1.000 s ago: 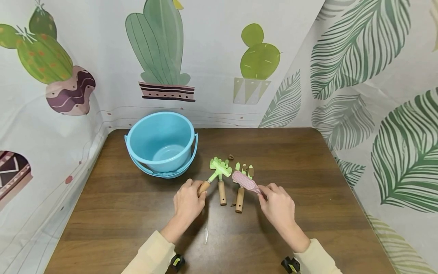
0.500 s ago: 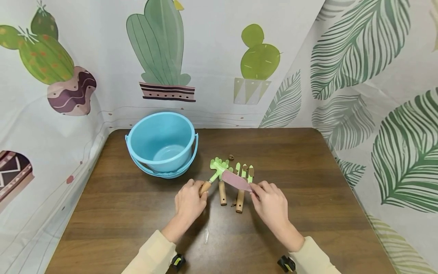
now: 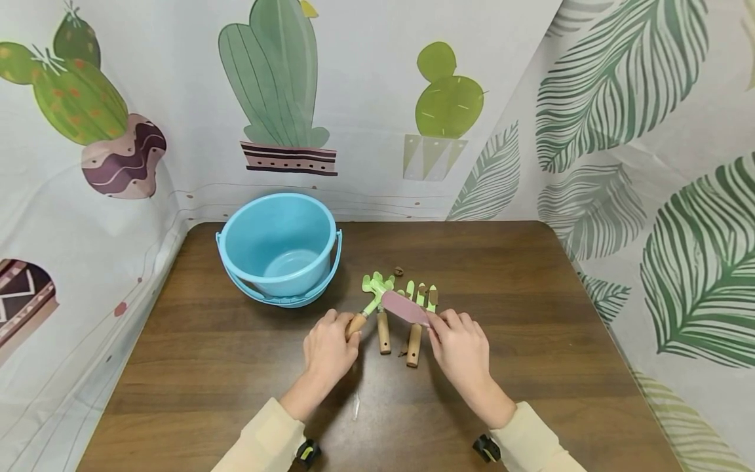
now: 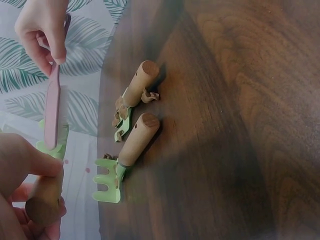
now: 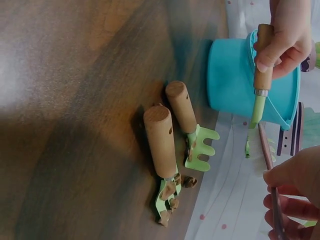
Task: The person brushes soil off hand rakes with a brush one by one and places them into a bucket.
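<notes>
My left hand [image 3: 330, 347] grips the wooden handle of a small green garden rake [image 3: 356, 324], its pronged head raised above the table. In my right hand [image 3: 463, 351] is a pink brush [image 3: 405, 308], pinched by its thin handle. Pale bristles [image 5: 257, 147] face the rake's head in the right wrist view, close against it. Below lie two more green hand tools with wooden handles: a rake [image 4: 107, 182] and a fork [image 5: 167, 192] with brown dirt-like bits stuck on its prongs. The brush partly hides both in the head view.
A light-blue bucket [image 3: 283, 287] with its handle down stands at the back left of the brown table [image 3: 501, 262]. A small brown clump [image 3: 398, 271] lies behind the tools. A patterned cloth [image 3: 366, 131] hangs behind the table.
My right hand has moved left with the brush, which has turned over and come against the head of the held rake. The left hand has barely moved.
</notes>
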Tool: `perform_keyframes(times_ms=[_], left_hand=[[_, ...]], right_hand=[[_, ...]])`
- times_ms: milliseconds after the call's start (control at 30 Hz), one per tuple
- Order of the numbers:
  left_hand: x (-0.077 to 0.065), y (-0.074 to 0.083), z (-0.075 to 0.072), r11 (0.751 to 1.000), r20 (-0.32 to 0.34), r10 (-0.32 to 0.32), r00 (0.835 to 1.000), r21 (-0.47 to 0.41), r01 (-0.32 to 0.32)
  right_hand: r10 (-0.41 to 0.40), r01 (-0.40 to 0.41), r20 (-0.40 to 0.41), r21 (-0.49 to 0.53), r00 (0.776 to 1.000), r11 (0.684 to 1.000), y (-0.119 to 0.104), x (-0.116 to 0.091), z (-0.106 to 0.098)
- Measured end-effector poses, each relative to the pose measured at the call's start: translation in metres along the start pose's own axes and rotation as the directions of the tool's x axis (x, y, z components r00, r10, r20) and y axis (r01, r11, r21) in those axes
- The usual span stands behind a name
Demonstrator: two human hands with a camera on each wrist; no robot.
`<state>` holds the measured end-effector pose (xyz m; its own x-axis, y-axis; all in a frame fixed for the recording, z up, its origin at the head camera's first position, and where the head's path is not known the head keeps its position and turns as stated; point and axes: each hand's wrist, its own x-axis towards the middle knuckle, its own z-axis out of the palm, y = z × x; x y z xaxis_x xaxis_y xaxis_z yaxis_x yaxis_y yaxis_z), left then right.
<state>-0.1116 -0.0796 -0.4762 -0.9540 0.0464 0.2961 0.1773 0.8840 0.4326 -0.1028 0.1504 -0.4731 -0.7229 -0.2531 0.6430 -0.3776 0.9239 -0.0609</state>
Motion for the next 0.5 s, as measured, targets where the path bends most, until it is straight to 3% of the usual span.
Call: perform_keyframes(times_ms=[500], left_hand=[[0.003, -0.006, 0.002, 1.0, -0.016, -0.014, 1.0, 0.025, 0.015]], right_hand=[[0.04, -0.04, 0.059, -0.001, 0.997, 0.999, 0.007, -0.012, -0.006]])
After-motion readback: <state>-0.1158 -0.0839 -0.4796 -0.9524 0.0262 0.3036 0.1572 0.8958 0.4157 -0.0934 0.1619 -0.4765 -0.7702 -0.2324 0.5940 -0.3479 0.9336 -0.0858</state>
